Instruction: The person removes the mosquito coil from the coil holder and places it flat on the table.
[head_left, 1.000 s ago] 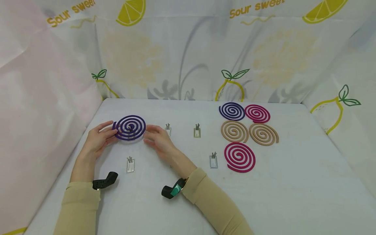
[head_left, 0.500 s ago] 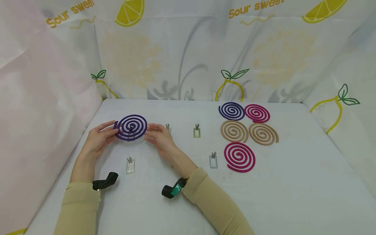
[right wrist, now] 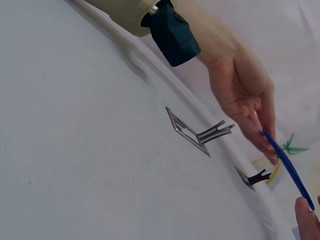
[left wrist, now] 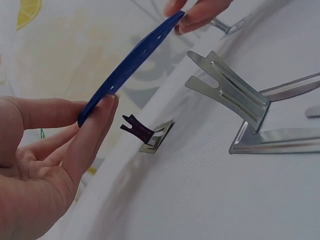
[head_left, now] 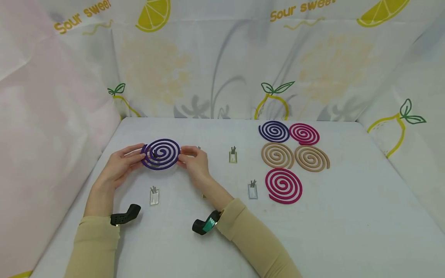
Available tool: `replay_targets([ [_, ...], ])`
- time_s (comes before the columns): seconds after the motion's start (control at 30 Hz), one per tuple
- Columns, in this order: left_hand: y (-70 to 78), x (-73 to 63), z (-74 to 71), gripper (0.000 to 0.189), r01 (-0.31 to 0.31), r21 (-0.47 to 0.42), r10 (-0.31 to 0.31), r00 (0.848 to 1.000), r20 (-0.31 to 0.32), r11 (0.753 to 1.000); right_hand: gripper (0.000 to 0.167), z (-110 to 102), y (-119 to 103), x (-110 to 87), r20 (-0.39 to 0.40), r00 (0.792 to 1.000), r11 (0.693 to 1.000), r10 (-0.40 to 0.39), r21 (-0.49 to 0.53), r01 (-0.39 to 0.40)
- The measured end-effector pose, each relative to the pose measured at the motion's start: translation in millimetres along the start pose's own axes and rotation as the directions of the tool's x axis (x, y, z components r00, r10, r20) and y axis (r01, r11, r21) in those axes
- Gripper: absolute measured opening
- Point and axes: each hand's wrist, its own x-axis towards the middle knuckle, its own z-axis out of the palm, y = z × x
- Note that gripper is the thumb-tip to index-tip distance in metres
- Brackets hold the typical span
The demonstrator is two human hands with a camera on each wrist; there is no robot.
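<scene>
A dark purple mosquito coil [head_left: 162, 153] is held up off the table, flat side towards the head camera. My left hand [head_left: 119, 164] pinches its left edge between thumb and fingers. At the opposite edge, thumb and fingertips of my right hand [head_left: 197, 162] grip the rim. In the left wrist view the coil [left wrist: 132, 65] appears edge-on and tilted. Behind it on the table stands a small metal coil stand [left wrist: 145, 135] with a dark forked prong. Another metal stand [head_left: 154, 196] lies nearer to me, its prong raised.
Right of my hands lie a second purple coil [head_left: 274, 131], two pink coils [head_left: 283, 184] and two tan coils [head_left: 277, 155]. More metal stands, such as a gold-coloured one [head_left: 233, 156] and a silver one [head_left: 252, 190], sit mid-table. My right arm partly hides others.
The coil has shifted right and slightly towards me, along with my left hand. My right fingers, looser at its edge half a second ago, now pinch the rim.
</scene>
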Motion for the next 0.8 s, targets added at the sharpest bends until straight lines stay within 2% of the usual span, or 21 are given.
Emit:
replay_targets([
  [0.17,-1.2,0.1,2.0,0.030,-0.017,0.001,0.017,0.999,0.039,1.000,0.022,-2,-1,-0.6,-0.013,0.999,0.999,-0.041,-0.036,0.041],
  [0.33,-1.1,-0.2,5.2,0.034,-0.033,-0.003,0.033,0.996,0.086,0.999,0.021,-3,-4,-1.5,-0.025,0.998,0.997,-0.051,-0.055,0.049],
  [0.6,-1.2,-1.2,9.3,0.041,-0.045,0.037,0.040,0.993,0.110,0.998,0.020,-9,-9,-1.3,-0.025,0.999,0.996,-0.028,-0.082,0.026],
  [0.8,1.7,-1.6,17.9,0.050,-0.057,0.069,0.047,0.991,0.126,0.996,0.020,-17,-17,-1.5,-0.030,1.000,0.996,0.001,-0.085,-0.003],
])
